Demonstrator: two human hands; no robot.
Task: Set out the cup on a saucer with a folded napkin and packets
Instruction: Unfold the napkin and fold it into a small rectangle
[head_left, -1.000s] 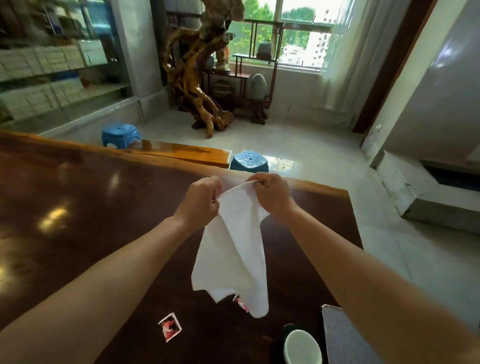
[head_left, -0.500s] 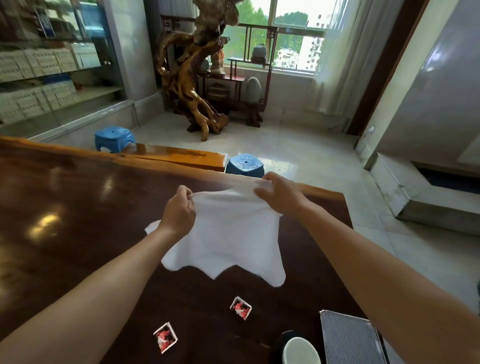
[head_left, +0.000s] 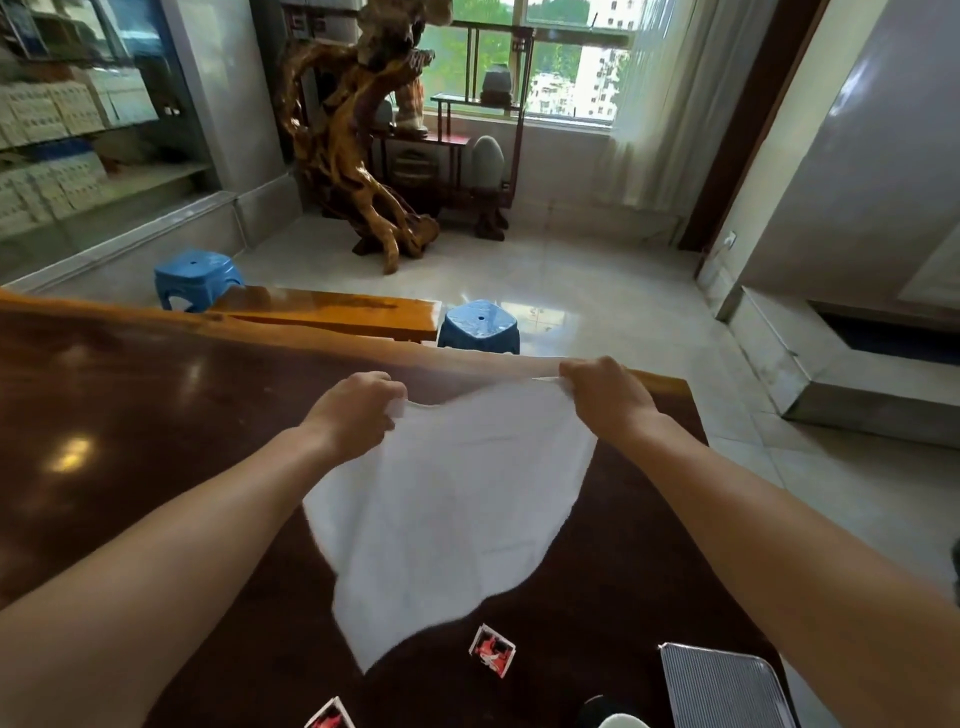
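A white napkin (head_left: 447, 514) hangs spread out above the dark wooden table (head_left: 130, 415). My left hand (head_left: 358, 410) pinches its upper left corner and my right hand (head_left: 608, 400) pinches its upper right corner, so the top edge is stretched between them. The loose lower part droops toward me. Two red-and-white packets lie on the table near me, one packet (head_left: 492, 650) under the napkin's tip and another packet (head_left: 328, 717) at the bottom edge. The white cup (head_left: 621, 721) on a dark saucer (head_left: 592, 709) is only partly visible at the bottom.
A grey ribbed tray (head_left: 727, 686) sits at the table's near right corner. The table's far edge and right edge are close to my right hand. Beyond stand two blue stools (head_left: 478, 325), a wooden bench (head_left: 322, 312) and a root sculpture (head_left: 358, 156).
My hands moved apart from a bunched grip and pulled the napkin open; it now hangs wider and lower, and the view has tilted slightly.
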